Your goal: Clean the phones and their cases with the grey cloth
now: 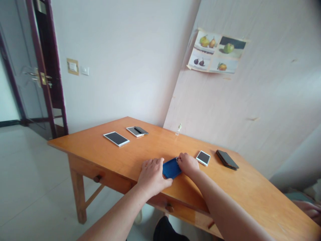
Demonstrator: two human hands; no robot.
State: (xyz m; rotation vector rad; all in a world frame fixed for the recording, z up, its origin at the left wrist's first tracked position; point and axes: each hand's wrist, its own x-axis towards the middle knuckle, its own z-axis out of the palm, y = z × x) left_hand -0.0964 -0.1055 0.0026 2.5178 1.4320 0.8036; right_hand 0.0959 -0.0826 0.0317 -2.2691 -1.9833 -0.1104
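A blue phone case (pixel 172 168) with a raised rim lies near the table's front edge, between my two hands. My left hand (pixel 153 175) grips its left side, thumb at the lower edge and fingers along the upper left. On the upper right corner, my right hand (pixel 187 164) is closed with bent fingers, covering that corner. A small pale spot shows at the right fingertips, too small to make out. Just right of my right hand lies a small white device with a dark screen (pixel 203 158).
The wooden table (pixel 150 144) also carries a white tablet (pixel 116 138), another white tablet (pixel 134 131) with a dark device (pixel 141 130) partly on it, a small clear bottle (pixel 178 129) and stacked dark tablets (pixel 227 159). Another person's hand (pixel 309 208) shows at far right.
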